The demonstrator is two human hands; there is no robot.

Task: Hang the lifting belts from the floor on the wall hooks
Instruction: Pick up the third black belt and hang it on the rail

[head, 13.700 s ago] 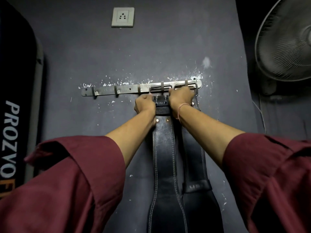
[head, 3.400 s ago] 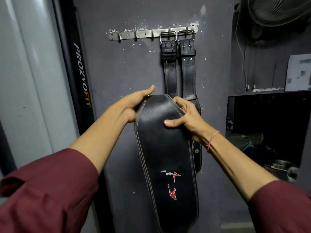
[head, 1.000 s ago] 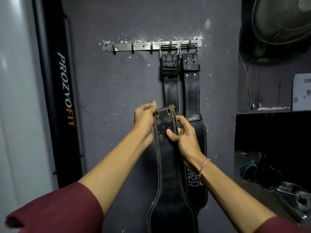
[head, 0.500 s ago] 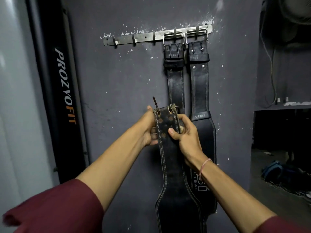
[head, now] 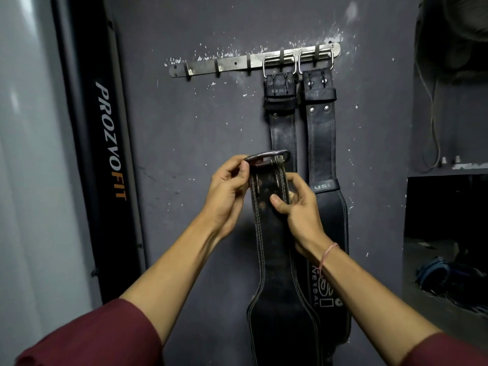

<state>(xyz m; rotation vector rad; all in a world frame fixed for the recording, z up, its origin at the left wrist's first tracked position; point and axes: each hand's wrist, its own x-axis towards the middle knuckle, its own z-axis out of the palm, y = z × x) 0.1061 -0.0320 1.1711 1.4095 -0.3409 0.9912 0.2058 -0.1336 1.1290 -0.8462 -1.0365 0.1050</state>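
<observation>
Belt (head: 272, 247), third one, held upright against wall below hook rail (head: 232, 65); two belts (head: 320, 133) hang at rail's right end. Left hand (head: 227, 191) pinches buckle (head: 266, 158); right hand (head: 298, 215) grips strap. Next, likely: lift buckle onto free hook (head: 249, 65).

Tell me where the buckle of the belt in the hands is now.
In the head view the buckle is near the centre, pinched by the left hand, in front of the left hung belt and below the hook rail.
</observation>
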